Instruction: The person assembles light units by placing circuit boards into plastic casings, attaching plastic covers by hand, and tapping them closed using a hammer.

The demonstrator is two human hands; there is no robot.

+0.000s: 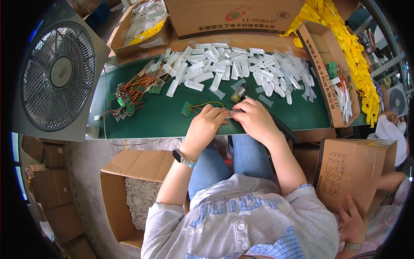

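My left hand (208, 122) and my right hand (256, 119) meet at the front edge of the green table (159, 125). Between their fingertips is a small whitish piece (232, 114), mostly covered by the fingers. Thin red and yellow wires (208, 103) run from beside my left fingers to a small green circuit board (186, 109) lying to the left. Just beyond my right hand lies a hammer (238, 94) with a yellowish head, its dark handle passing behind that hand.
White plastic housings (202, 69) and clear strips cover the far side. Wired circuit boards (129, 97) lie at left near a fan (62, 73). An open carton (321, 82) stands right, with yellow straps (366, 82) behind. Another person's hand (353, 220) touches a box (345, 177).
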